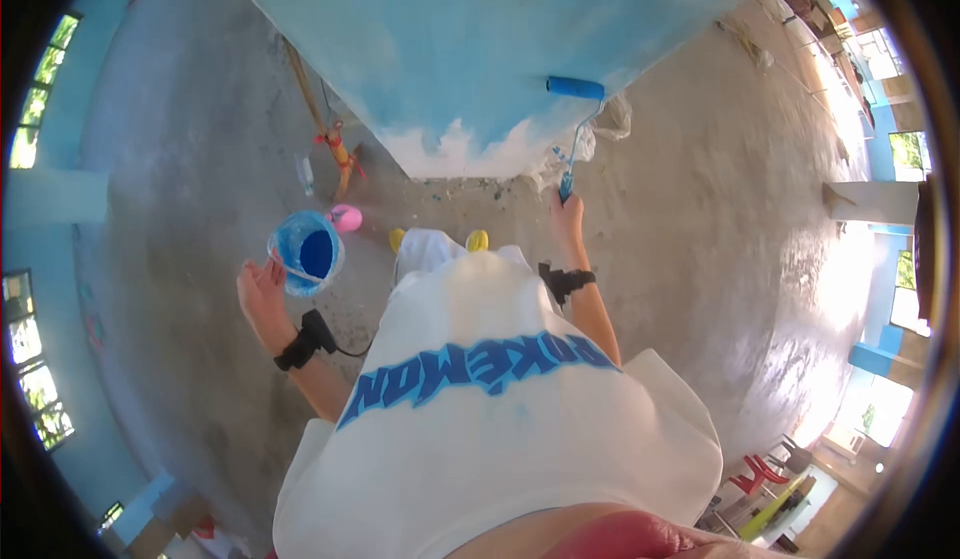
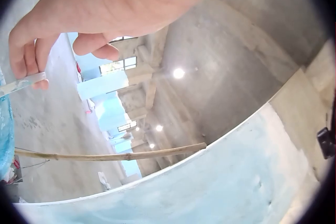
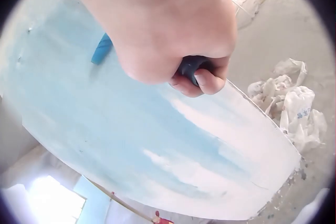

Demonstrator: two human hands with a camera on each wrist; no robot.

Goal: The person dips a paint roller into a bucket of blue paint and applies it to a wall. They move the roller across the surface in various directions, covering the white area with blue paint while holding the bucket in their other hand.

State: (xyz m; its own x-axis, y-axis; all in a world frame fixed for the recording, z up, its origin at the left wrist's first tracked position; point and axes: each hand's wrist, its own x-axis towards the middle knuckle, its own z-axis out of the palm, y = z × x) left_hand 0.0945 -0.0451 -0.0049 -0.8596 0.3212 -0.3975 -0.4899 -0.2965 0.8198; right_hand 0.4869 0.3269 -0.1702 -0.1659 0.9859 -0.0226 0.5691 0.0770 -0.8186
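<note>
My right hand (image 1: 568, 221) grips the handle of a blue paint roller (image 1: 575, 88), whose sleeve lies against a light blue painted surface (image 1: 440, 59). In the right wrist view, curled fingers (image 3: 207, 79) wrap the dark handle end, and the hand hides most of the roller. Blue paint fades into bare white along the lower part of the surface. At the left, my left hand (image 1: 262, 299) holds a paint-smeared bucket (image 1: 289, 231) of deep blue paint by its bail. The left wrist view shows fingers hooked over the white bail (image 2: 21, 85), with the bucket cut off at the edge.
A pole (image 1: 303, 84) with red ties leans by the surface's left side. Near the bucket stands a pink object (image 1: 346, 219). Crumpled plastic bags (image 3: 299, 108) lie on the concrete floor (image 1: 690, 259) at the surface's lower right. Paint specks dot the floor along its base.
</note>
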